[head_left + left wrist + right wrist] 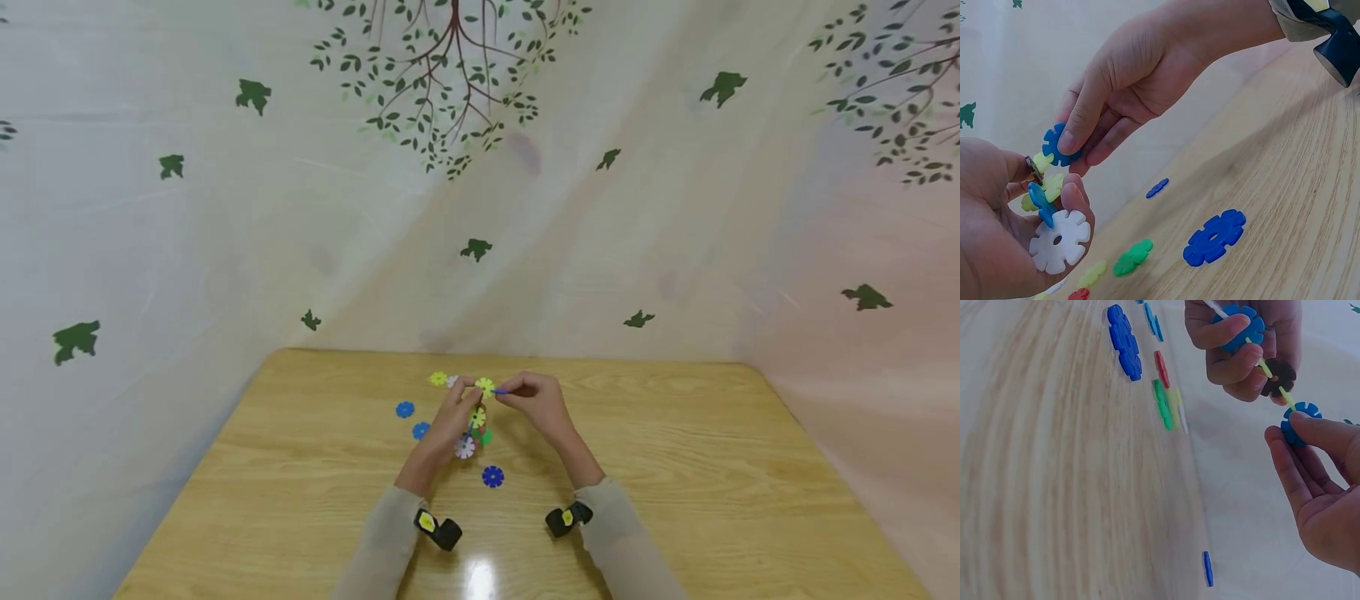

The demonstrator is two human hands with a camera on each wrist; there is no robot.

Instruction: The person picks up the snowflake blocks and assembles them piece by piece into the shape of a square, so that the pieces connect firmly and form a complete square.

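My left hand [448, 421] holds a chain of slotted flower-shaped plastic discs. In the left wrist view, the chain runs from a white disc [1060, 242] through a blue disc [1041, 203] and a yellow disc [1052, 187] to a dark brown disc [1279, 377]. Beyond the brown one comes another yellow disc [484, 387], seen edge-on in the right wrist view. Between thumb and fingers, my right hand [542, 404] pinches a blue disc [1301, 424] at the chain's far end. That blue disc meets the yellow disc's edge; how deep their slots engage cannot be told.
Loose discs lie on the wooden table [675, 467]: a dark blue disc [492, 477] in front of the hands, blue discs [405, 409] on the left, a green disc [1133, 257], a red disc [1160, 364] and a yellow disc [438, 378]. A patterned cloth [375, 250] hangs behind.
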